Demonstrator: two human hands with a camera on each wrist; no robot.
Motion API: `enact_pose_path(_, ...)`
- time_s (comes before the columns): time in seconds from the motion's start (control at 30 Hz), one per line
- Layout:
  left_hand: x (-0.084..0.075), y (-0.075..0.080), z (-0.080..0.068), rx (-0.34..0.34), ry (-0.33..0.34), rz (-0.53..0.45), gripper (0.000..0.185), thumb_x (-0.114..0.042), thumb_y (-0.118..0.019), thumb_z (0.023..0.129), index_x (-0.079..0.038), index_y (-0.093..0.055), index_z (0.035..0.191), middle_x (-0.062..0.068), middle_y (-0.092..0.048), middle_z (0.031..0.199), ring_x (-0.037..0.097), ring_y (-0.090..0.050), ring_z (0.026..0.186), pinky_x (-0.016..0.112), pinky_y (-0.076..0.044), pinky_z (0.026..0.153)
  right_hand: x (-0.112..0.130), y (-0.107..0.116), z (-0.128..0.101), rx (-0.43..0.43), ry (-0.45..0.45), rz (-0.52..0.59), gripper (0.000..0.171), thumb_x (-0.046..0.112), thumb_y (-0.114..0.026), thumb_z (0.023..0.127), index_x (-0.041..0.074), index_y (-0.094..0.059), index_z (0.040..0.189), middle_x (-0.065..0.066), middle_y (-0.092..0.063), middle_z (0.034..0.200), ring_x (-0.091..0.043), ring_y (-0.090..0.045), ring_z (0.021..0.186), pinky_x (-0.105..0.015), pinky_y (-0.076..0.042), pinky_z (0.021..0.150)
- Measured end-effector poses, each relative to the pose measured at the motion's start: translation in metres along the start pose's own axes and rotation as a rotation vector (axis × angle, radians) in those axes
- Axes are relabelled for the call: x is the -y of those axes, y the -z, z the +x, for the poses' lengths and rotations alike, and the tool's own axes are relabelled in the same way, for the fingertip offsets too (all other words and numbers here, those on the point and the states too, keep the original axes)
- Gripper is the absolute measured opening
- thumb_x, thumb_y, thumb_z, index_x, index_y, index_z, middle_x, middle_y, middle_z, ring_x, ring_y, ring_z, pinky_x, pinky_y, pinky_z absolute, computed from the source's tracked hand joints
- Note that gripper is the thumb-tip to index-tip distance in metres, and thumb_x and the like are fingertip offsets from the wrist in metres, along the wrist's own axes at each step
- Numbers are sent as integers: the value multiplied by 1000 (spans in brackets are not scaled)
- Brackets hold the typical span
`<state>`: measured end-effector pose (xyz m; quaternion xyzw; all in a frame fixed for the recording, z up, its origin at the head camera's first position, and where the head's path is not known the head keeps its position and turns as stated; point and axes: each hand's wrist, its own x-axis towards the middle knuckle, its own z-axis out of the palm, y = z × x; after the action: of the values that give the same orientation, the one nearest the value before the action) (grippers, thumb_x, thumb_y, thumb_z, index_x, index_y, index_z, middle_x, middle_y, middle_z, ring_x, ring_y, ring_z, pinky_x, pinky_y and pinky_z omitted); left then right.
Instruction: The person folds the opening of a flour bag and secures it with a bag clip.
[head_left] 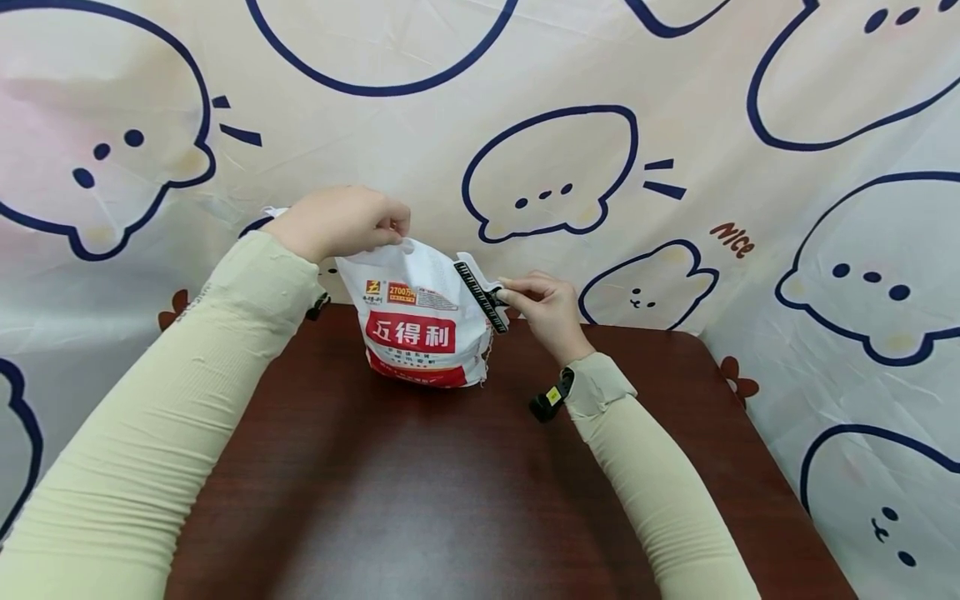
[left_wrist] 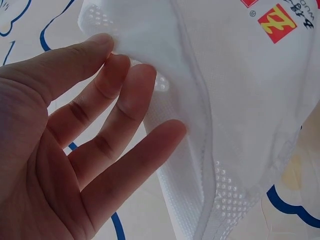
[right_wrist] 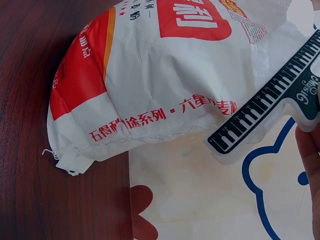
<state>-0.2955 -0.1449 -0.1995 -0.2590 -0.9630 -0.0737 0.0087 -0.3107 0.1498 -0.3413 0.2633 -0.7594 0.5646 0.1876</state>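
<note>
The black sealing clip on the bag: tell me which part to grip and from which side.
Grip the black sealing clip by its short handle tab, coming from the right, as the right hand does. The long piano-key bar lies slanted against the white flour bag, so only that tab sticks out free.

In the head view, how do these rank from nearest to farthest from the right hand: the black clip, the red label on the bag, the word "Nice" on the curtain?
1. Black clip: pinched by the right hand.
2. Red label: left, on the bag front.
3. "Nice": right, on the curtain.
</note>
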Motion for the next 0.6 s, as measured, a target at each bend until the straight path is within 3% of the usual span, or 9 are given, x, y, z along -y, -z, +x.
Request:
enact_pose_path(0.4,0,3,-1,-9,-8,-5,11,-14,-58,102,-9,-65,109,15,-68,106,32,-62,93,47,-54,81,2,-1,4,28,48,-50,14,3,-80,86,2,-80,99,-12,-72,86,-12,-64,71,-26,-55,59)
enact_pose_path(0.6,0,2,0,-28,-18,18,11,-13,-56,102,-10,-64,108,14,-67,105,32,-62,93,46,-53,80,6,-2,4,32,71,-91,14,2,-80,85,2,-80,99,-11,-73,85,-12,-63,72,-21,-52,61)
